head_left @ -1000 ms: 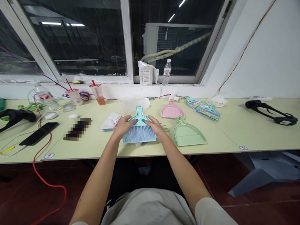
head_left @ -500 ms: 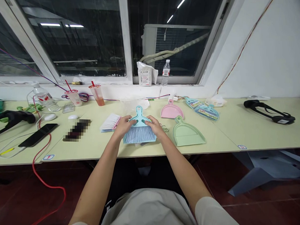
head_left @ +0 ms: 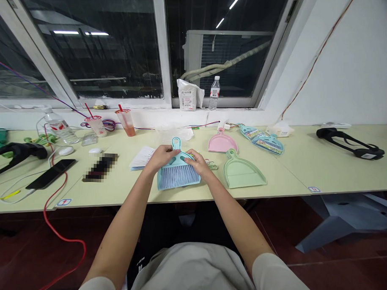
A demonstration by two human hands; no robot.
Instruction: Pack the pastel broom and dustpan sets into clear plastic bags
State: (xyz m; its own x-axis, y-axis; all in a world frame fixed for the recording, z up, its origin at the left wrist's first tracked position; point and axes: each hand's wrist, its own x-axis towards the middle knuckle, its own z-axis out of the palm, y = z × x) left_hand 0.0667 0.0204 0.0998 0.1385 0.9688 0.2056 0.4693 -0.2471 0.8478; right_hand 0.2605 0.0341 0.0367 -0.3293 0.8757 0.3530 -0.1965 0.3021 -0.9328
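A blue brush (head_left: 179,175) lies against a blue dustpan (head_left: 160,185), bristles toward me, the pair slightly tilted near the table's front edge. My left hand (head_left: 162,157) grips the pair from the left, its thumb across the base of the handle. On the other side my right hand (head_left: 198,163) holds the right shoulder, thumb on top. White-bristled brushes (head_left: 142,158) lie just left of my left hand. Beyond my right hand are a green dustpan (head_left: 243,173) and, behind it, a pink dustpan (head_left: 222,142).
Packaged brush sets (head_left: 267,142) lie at the back right, with a black headset-like device (head_left: 349,143) farther right. On the left are a phone (head_left: 51,174), a red cable (head_left: 63,239), a plastic bottle (head_left: 61,127) and two drink cups (head_left: 125,122).
The blue brush and dustpan have tilted, with the handle shifted slightly left. My left hand has moved up toward the handle, its thumb now across the handle's base.
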